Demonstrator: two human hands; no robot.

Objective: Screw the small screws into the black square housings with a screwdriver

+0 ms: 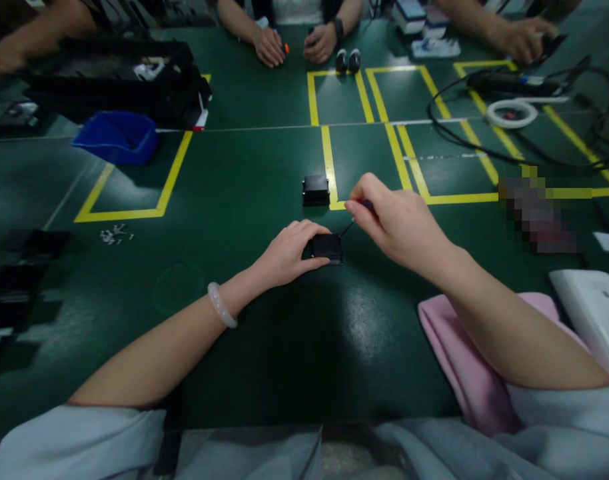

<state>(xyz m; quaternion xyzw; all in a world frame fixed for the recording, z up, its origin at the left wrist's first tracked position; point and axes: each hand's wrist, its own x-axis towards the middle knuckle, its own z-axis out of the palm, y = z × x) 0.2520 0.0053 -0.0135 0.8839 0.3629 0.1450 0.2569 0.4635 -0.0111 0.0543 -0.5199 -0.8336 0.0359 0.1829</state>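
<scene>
My left hand [297, 253] grips a small black box [327, 247] from its left side, thumb along the near edge and fingers along the far edge, on the green table. In my right hand [389, 213] is a screwdriver [348, 227], its dark handle mostly hidden in the closed fingers. The thin shaft slants down left, and its tip meets the box's far right corner. Just beyond lies a second black box [316, 190] of similar shape. Off to the left is a small pile of screws [115, 234].
A blue bin [117, 137] stands before a large black tray [109, 80] at the far left. Dark parts [14, 280] line the left side. A pink cloth [454, 347] and white device [592, 313] lie at right, cables [449, 120] beyond. Co-workers' hands [294, 47] rest across the table.
</scene>
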